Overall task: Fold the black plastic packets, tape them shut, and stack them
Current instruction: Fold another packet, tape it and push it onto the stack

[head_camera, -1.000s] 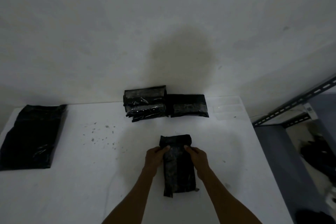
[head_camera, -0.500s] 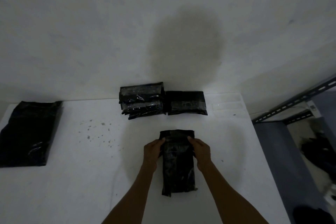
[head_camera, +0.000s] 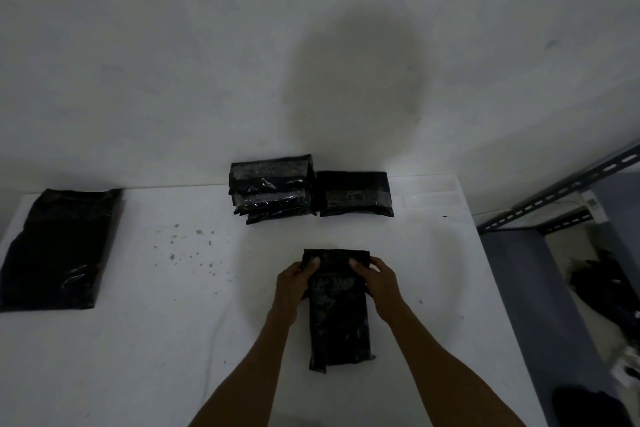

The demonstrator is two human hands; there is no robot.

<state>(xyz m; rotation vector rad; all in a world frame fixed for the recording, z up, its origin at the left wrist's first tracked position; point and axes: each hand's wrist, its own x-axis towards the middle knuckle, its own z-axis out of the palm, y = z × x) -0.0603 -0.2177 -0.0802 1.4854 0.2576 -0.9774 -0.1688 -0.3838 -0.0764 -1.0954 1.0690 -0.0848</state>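
Head: left hand [head_camera: 294, 285], right hand [head_camera: 380, 282] pinch glossy packet [head_camera: 340, 326].

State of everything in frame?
Long black plastic packet: flat on white table, far end held.
Left hand: pinches its far-left corner.
Right hand: pinches far-right corner.
Stack of taped black packets: piled at far edge.
Single taped black packet: flat beside stack.
Large black plastic bag, left: flat, untouched.

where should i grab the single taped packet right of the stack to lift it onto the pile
Probably by its right short end, coming in from the right. The single taped packet lies flat, long side across the table, its left end right beside the stack and the wall close behind, so only the right end and near edge look free.
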